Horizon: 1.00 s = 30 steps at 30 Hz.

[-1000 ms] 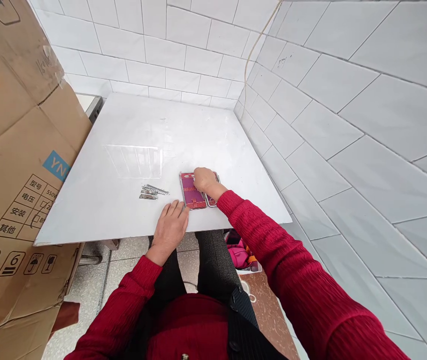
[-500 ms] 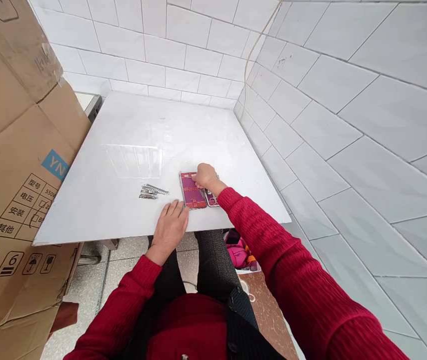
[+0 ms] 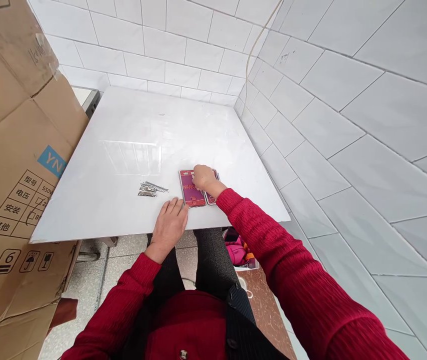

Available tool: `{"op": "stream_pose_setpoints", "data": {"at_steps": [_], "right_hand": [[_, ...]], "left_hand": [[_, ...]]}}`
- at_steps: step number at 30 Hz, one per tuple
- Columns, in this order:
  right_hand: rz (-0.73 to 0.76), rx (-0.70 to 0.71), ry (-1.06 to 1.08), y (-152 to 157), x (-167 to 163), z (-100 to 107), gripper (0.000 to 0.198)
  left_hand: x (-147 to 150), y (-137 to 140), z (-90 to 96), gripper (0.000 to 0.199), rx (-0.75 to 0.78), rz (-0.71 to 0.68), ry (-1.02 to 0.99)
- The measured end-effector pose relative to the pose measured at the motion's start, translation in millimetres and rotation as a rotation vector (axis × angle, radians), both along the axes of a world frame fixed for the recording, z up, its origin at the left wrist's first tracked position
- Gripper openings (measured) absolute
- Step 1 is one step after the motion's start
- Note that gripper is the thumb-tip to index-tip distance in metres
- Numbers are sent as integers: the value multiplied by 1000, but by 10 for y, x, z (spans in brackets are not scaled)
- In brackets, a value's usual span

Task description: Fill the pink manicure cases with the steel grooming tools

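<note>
An open manicure case with a purple and red lining lies near the front of the white table. Over its middle is my right hand, fingers curled and closed; whatever they pinch is hidden behind the hand. Several orange loops run across the left half, and a scissors-like handle shows in the right half. My left hand lies flat at the table's front edge, fingers stretched, their tips beside the case's lower left corner. To the left, several small metal tools, apparently nail clippers among them, lie in a pile.
A large cardboard box stands along the left side. White tiled walls close off the back and right, with a thin cable in the corner. Pink and orange items sit below the table's front edge.
My right hand has shifted very slightly to the left over the case, its fingers still curled. My left hand and the pile of metal tools have stayed in place.
</note>
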State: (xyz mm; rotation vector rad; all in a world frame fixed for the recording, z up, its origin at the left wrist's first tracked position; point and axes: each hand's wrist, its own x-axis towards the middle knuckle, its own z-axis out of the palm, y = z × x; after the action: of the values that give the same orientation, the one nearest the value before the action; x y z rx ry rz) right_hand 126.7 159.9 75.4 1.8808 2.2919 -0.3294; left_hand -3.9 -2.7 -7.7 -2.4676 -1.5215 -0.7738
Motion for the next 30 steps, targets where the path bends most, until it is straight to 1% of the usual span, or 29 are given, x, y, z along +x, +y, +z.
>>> {"op": "stream_pose_setpoints", "data": {"at_steps": [3, 4, 7, 12, 17, 22, 24, 26, 28, 30], "right_hand": [[-106, -138, 99, 12, 45, 13, 16], [-125, -150, 139, 9, 59, 9, 17], [-135, -109, 200, -4, 87, -26, 18], [-113, -40, 180, 18, 92, -90, 14], [-84, 43, 165, 83, 90, -108, 12], [-69, 34, 196, 173, 70, -77, 17], [-43, 46, 197, 232, 28, -40, 19], [-3, 96, 184, 301, -52, 7, 19], [57, 139, 174, 363, -186, 48, 21], [142, 151, 168, 399, -375, 63, 23]], "left_hand": [[1, 1, 0, 32, 8, 4, 13], [1, 2, -2, 31, 14, 6, 16], [-2, 5, -11, 30, 25, 9, 20], [-1, 4, -18, 30, 53, 15, 28], [6, -6, -7, 31, 53, 14, 38], [6, -14, 13, 31, 17, 17, 39], [6, -16, 19, 32, 13, 22, 51], [4, -20, 25, 32, 9, 22, 58], [2, -25, 31, 33, -2, 19, 55], [-1, -31, 36, 34, -17, 16, 45]]}}
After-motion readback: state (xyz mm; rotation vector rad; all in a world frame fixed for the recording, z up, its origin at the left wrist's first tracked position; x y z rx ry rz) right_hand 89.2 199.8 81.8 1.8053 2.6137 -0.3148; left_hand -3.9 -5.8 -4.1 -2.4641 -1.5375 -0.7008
